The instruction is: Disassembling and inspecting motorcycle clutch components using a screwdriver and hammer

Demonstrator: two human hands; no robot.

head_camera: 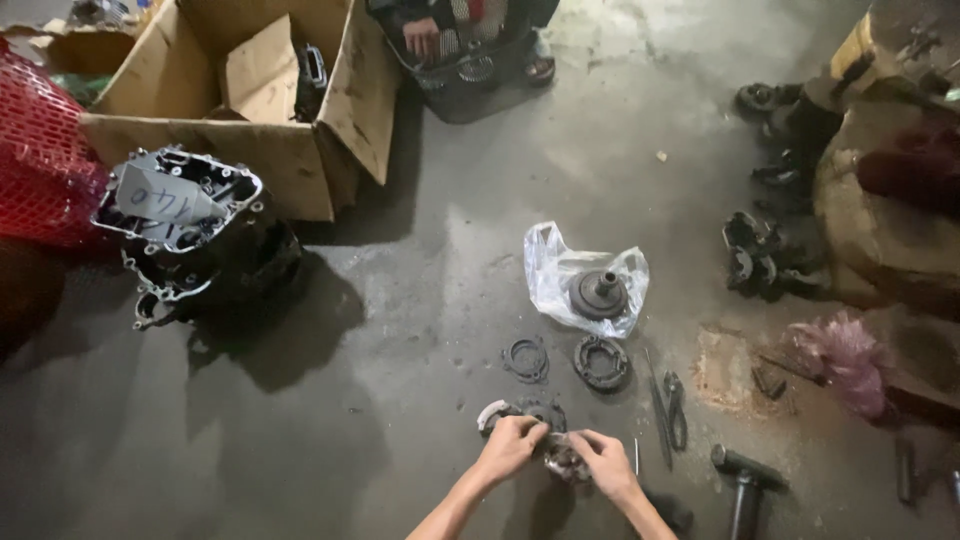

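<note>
Both hands are busy fitting a small metal part (566,460) together on the concrete floor (400,400) near its bottom edge: the left hand (508,447) and right hand (603,462) each pinch it from a side. Next, I reckon, comes seating it squarely, with the two rings (602,362) and pliers (672,408) lying just beyond.

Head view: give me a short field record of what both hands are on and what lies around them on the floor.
left hand: grips a small metal part, together with the other hand
right hand: on the same part, from the right
just above hands: two ring-shaped parts
plastic bag: holds a round hub
right of hands: pliers, hammer
upper left: engine case, cardboard box
</note>
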